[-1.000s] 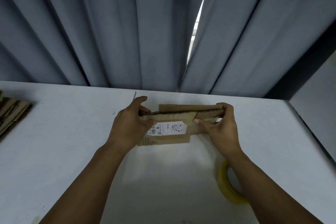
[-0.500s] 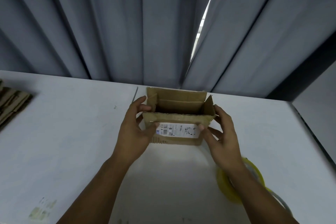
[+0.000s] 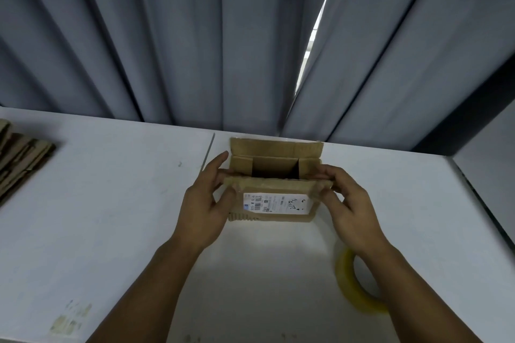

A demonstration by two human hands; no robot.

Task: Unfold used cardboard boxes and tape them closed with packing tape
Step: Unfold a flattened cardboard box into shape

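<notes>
- On the bench point(image 3: 111, 203) stood an open-topped cardboard box point(image 3: 276, 203).
- Left hand point(image 3: 206, 214) at nine o'clock, right hand point(image 3: 354, 211) at three, pinched its ends, likely squaring it.
- Tape roll point(image 3: 348, 287) waited at five.

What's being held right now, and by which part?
The cardboard box. The left hand grips its left end and the right hand its right end, both near the top edge.

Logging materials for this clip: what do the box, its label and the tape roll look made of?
The box: brown corrugated cardboard, matte; fluting shows along its lower edge. The label: white printed paper, probably adhesive. The tape roll: yellowish translucent plastic film, likely; it is blurred.
</notes>
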